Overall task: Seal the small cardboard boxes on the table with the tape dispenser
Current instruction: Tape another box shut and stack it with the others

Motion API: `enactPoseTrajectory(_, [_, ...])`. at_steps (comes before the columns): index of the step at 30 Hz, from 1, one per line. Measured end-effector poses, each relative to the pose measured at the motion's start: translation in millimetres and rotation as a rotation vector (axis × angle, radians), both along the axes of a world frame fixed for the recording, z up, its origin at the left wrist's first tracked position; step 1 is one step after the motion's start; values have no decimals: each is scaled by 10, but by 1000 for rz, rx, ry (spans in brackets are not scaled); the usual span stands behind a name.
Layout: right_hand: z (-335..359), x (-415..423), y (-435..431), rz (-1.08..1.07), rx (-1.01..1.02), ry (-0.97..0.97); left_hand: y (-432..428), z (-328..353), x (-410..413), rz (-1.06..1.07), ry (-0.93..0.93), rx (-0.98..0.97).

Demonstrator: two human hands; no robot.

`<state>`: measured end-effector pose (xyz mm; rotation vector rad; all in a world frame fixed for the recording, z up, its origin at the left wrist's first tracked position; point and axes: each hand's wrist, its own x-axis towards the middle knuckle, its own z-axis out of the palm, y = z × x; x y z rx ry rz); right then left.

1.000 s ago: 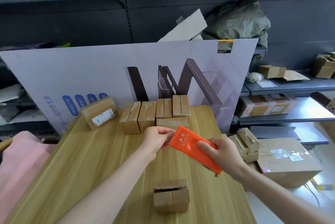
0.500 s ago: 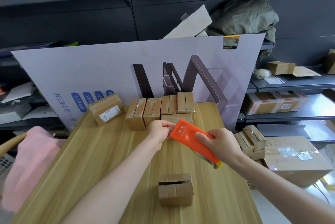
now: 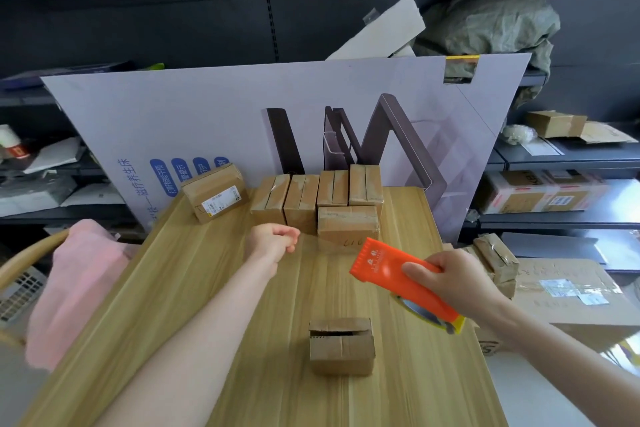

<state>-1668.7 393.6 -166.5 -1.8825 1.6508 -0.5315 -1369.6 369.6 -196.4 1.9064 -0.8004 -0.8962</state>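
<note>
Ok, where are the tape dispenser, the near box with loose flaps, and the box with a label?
tape dispenser (image 3: pixel 381 265): head view, its orange body.
near box (image 3: pixel 341 355): head view, its front face.
labelled box (image 3: pixel 220 201): head view, its white label.

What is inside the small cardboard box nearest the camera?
Only a dark slit shows between the top flaps of the small cardboard box; the flaps cover whatever it holds.

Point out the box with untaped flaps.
The lone box nearest the camera: a dark gap shows between its top flaps. The boxes grouped at the far edge look taped.
</note>
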Motion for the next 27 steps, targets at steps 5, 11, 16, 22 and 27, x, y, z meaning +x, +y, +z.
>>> enactPoseTrajectory(5, [-171,-122,47,26,102,95,287,-384,93,-22,20,66])
enactPoseTrajectory(11, [-462,-5,-11,144,99,395,798,-876,13,93,58,120])
enactPoseTrajectory(16, [-720,175,-77,207,151,536,1040,-1136,-36,208,64,172])
enactPoseTrajectory(22, [-875,335,-293,238,157,663,961,-1372,-79,206,54,196])
enactPoseTrajectory(27, [-1008,416,-402,256,187,756,907,-1570,-117,192,72,231])
